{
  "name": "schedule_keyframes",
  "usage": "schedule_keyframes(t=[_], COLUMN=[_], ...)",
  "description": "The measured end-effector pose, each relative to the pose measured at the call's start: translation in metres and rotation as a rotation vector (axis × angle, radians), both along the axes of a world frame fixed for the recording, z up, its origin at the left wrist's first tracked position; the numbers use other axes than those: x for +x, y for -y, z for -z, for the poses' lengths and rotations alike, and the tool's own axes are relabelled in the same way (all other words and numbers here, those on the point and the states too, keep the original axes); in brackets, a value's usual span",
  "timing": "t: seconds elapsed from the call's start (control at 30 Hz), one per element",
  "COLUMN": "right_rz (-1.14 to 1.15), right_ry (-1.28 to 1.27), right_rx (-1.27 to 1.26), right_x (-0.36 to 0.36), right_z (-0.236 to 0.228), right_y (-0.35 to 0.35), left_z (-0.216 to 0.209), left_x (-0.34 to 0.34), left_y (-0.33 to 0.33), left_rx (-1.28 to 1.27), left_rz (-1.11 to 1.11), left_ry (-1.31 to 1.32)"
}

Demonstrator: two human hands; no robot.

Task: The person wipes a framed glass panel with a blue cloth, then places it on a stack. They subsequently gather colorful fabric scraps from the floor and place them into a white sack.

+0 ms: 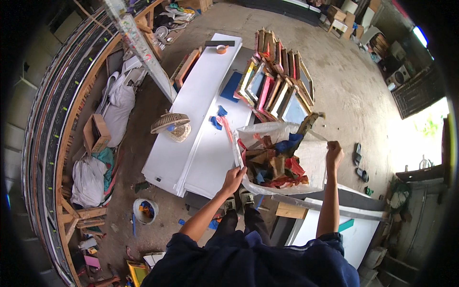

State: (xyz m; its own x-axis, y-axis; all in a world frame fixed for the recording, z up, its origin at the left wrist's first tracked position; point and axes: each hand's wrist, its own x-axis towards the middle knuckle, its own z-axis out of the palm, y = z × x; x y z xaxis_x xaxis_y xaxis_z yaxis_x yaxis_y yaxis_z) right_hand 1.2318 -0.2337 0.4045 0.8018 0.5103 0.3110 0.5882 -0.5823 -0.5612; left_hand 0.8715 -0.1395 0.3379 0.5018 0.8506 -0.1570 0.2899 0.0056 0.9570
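Observation:
A large white sack (313, 165) hangs open in front of me, its mouth spread wide between my hands. My left hand (234, 179) is closed on the near left part of its rim. At the right, my right hand (334, 154) grips the rim in a fist, raised above the sack's side. Inside lie crumpled scraps (275, 165) in brown, red and blue. A long brown strip (308, 125) sticks up over the far rim. Pink and blue scraps (221, 119) lie beside the sack's left side, on white boards (205, 158).
Several wooden frames (277, 91) stand stacked beyond the sack. A fan (176, 126) and a tape roll (221, 49) rest on the boards. To the left are a bucket (145, 211) and a slanting post (143, 52). Slippers (359, 162) lie on the floor at right, near another white-topped table (311, 225).

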Motion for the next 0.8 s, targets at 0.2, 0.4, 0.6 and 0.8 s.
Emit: schedule_keyframes(t=[0.2,0.4,0.6,0.8], right_rz=[0.093,0.147,0.198,0.011], right_ry=[-0.041,-0.067,-0.019,-0.101], right_rx=[0.122,0.165,0.247,0.165], right_x=[0.015,0.022,0.046,0.064], right_z=[0.013,-0.006,-0.042,-0.005], right_y=[0.014,0.030,0.039,0.027], left_z=[0.004,-0.007,-0.029,0.008], left_x=[0.027,0.052,0.103,0.159], left_y=[-0.003,-0.007,-0.056,-0.116], left_rx=[0.066,0.145,0.086,0.033], left_rz=[0.152,0.108,-0.033,-0.094], left_ry=[-0.011,0.071,0.092,0.044])
